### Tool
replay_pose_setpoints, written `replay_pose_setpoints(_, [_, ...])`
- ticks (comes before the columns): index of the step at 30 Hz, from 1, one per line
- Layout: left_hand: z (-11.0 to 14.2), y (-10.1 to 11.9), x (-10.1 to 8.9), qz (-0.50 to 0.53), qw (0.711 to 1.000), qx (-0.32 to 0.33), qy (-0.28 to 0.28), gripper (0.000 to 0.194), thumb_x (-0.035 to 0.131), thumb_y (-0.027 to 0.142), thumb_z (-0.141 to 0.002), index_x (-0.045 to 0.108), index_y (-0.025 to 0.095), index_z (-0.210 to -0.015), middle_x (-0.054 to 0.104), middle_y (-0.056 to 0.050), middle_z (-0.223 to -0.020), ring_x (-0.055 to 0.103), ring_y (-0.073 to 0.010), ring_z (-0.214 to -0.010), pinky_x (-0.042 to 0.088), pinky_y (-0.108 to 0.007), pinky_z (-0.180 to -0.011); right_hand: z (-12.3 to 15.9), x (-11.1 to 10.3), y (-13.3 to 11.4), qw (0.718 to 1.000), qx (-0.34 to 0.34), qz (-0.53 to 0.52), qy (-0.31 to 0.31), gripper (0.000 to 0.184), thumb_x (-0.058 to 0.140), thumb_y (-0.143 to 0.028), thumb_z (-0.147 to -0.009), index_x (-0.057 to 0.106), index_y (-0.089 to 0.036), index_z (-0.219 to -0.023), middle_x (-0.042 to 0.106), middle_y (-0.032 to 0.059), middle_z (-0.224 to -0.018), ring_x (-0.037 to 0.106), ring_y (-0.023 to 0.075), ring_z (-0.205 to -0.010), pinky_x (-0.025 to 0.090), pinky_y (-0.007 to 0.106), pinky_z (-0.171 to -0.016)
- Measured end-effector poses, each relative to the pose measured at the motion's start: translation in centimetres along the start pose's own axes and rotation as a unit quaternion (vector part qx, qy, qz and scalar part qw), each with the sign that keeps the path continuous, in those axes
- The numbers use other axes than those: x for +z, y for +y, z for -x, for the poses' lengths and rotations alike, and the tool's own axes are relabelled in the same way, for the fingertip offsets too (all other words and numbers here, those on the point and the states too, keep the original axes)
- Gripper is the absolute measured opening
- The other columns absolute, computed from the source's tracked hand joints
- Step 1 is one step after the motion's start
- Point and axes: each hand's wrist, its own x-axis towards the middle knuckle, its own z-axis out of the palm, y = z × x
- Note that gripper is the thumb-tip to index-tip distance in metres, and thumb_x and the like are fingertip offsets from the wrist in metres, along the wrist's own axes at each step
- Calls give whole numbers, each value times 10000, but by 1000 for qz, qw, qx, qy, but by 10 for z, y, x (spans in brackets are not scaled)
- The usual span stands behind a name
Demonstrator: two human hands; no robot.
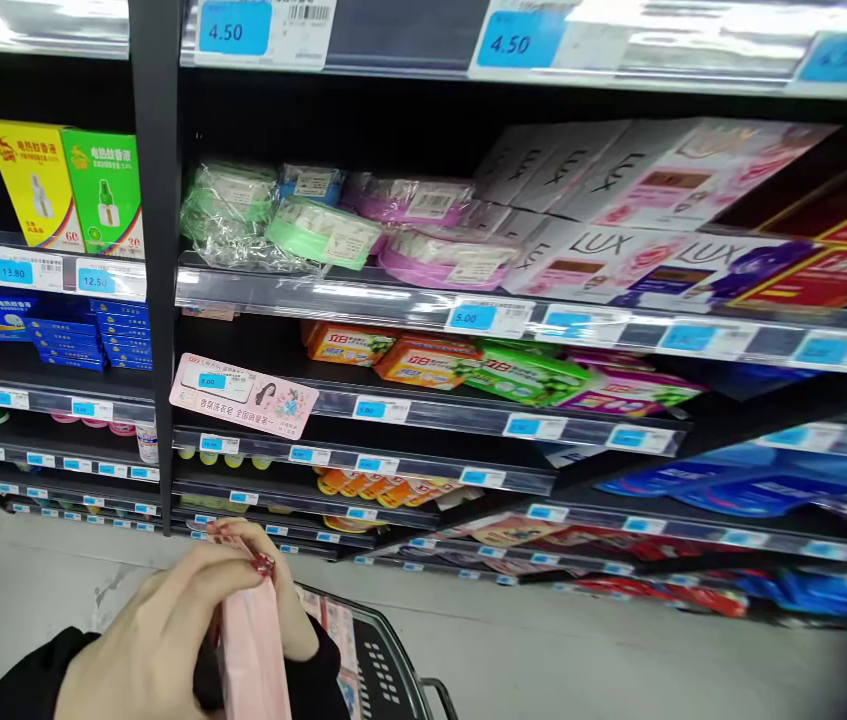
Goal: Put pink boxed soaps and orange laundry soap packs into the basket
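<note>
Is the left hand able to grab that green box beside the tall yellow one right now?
Probably not without letting go first: the left hand seems busy holding the pink package. Nothing seems to block the front of the green box, though.

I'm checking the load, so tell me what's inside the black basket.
Pink patterned packs show inside the black basket. A black sleeve covers part, the picture's edge cuts off more, and anything beneath the packs is hidden.

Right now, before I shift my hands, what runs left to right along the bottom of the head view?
Left hand → pink package → patterned packs → black handle. I leave out the right hand, which overlaps the package.
</note>
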Motion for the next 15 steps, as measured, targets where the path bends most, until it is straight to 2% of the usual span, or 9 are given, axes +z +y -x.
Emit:
replay_pose_setpoints(2, [-4, 2, -3, -12, 1000, 8, 3, 701, 713, 395, -695, 353, 412, -1296, 563, -21, -1271, 628, -234, -1027, 568, -287, -775, 0, 1, 1, 1000, -5, 4, 16, 375, 581, -537, -790, 589, -259, -1041, 616, 53, -1045, 616, 232, -1007, 482, 316, -872])
replay_pose_setpoints(3, [-4, 1, -3, -11, 1000, -3, 0, 704, 715, 391, -691, 349, 422, -1291, 557, -17, -1276, 628, -235, -1026, 572, -292, -769, 2, 0, 1, 1000, -7, 8, 21, 389, 612, -532, -767, 585, -256, -1040, 613, 55, -1036, 612, 235, -1006, 481, 321, -878])
replay_pose_setpoints(5, [-1, -9, -3, 6, 999, -34, 5, 743, 724, 393, -671, 323, 444, -1294, 524, -25, -1308, 583, -271, -1106, 560, -348, -825, 6, -4, -1, 999, -12, 21, 31, 516, 740, -492, -637, 569, -246, -1057, 587, 67, -1036, 597, 249, -998, 486, 335, -871])
replay_pose_setpoints(7, [1, -26, 2, 82, 995, -47, 39, 786, 732, 419, -647, 298, 433, -1302, 483, -59, -1336, 473, -332, -1230, 484, -470, -945, 11, -8, -6, 998, -22, 37, 54, 642, 801, -443, -536, 551, -241, -1092, 547, 76, -1045, 586, 246, -966, 494, 330, -835])
replay_pose_setpoints(8, [1, -36, 7, 152, 986, -34, 58, 788, 729, 431, -647, 293, 424, -1303, 473, -72, -1339, 421, -351, -1271, 425, -531, -990, 14, -10, -11, 996, -23, 50, 68, 653, 800, -418, -537, 546, -243, -1112, 527, 81, -1062, 581, 243, -962, 493, 327, -828])
replay_pose_setpoints(9, [0, -46, 12, 255, 965, -18, 63, 808, 743, 437, -628, 293, 408, -1298, 445, -81, -1367, 407, -349, -1281, 401, -539, -1008, 17, -10, -16, 994, -16, 70, 83, 643, 790, -390, -557, 542, -246, -1133, 507, 91, -1092, 575, 245, -975, 491, 326, -830])
replay_pose_setpoints(11, [-5, -63, 21, 418, 905, 38, 68, 852, 771, 492, -592, 278, 434, -1284, 433, -76, -1412, 489, -334, -1218, 423, -534, -985, 21, -8, -31, 989, 8, 114, 93, 621, 788, -334, -580, 547, -260, -1147, 471, 105, -1157, 566, 257, -1018, 493, 317, -829])
replay_pose_setpoints(13, [-8, -73, 27, 461, 884, 12, 76, 740, 702, 592, -629, 319, 419, -1239, 466, -86, -1396, 551, -335, -1151, 464, -550, -927, 21, -6, -49, 986, 27, 150, 72, 622, 810, -301, -575, 557, -279, -1143, 471, 103, -1170, 567, 260, -1035, 503, 294, -802])
replay_pose_setpoints(15, [-6, -75, 27, 464, 880, -34, 100, 642, 639, 648, -654, 389, 382, -1183, 518, -79, -1344, 545, -342, -1156, 474, -559, -912, 13, -7, -68, 980, 33, 195, 22, 617, 824, -304, -578, 567, -298, -1139, 508, 87, -1145, 573, 253, -1034, 498, 291, -818])
